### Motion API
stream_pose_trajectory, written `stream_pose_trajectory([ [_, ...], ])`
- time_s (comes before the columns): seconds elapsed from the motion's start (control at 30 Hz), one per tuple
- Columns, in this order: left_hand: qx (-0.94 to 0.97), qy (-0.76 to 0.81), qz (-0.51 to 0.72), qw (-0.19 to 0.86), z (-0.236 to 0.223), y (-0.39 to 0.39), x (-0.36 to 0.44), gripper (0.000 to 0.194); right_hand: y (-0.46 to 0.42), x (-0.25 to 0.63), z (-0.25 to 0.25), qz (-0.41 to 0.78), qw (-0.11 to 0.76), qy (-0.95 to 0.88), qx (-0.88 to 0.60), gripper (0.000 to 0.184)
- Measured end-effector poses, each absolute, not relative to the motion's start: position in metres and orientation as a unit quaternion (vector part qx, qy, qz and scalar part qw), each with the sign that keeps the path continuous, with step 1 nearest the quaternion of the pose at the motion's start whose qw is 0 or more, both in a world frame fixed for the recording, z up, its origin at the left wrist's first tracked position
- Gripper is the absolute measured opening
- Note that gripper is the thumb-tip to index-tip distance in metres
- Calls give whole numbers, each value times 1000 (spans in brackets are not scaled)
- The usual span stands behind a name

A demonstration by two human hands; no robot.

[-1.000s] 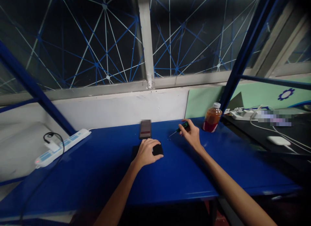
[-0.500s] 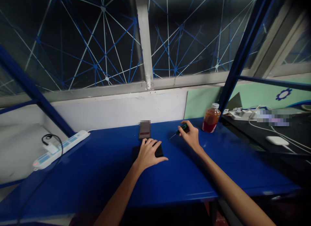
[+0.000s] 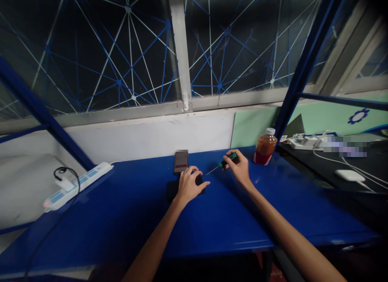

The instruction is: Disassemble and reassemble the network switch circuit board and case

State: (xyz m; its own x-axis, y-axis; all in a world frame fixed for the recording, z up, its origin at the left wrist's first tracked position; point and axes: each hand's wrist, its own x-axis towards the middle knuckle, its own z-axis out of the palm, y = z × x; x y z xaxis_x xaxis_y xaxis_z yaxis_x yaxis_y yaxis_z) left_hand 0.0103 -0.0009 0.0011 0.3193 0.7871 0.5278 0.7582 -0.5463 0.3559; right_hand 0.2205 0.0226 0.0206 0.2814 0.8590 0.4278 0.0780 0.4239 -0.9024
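Green-handled screwdriver [image 3: 228,160] is being held, pinched, in the right hand [image 3: 239,166], right of centre; its slim metal shaft is slanting lower-left toward a flat black object [image 3: 199,180], stopping just beside it. That object is lying crosswise mid-frame, nearer the left hand [image 3: 188,185], whose wide-set fingers are covering it. Glossy blue table [image 3: 218,221] is supporting it.

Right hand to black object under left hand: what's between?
Head view: screwdriver shaft, pointing from right hand toward black object, over blue tabletop; tiny specks near its tip.
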Motion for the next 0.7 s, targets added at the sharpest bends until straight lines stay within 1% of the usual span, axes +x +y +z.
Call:
stream_pose_trajectory([
  [0.17, 798, 466, 380, 43, 4, -9, 10, 16, 20, 216, 21, 317, 660, -525, -434, 26],
  [0.3, 798, 460, 386, 49, 2, -9, 8, 7, 19, 213, 20, 323, 658, -530, -427, 25],
  [0.5, 795, 453, 399, 56, -2, -6, 8, 1, 19, 213, 18, 313, 654, -539, -429, 24],
  [0.7, 799, 442, 403, 65, -2, -6, 7, 5, 18, 213, 19, 298, 651, -545, -437, 25],
])
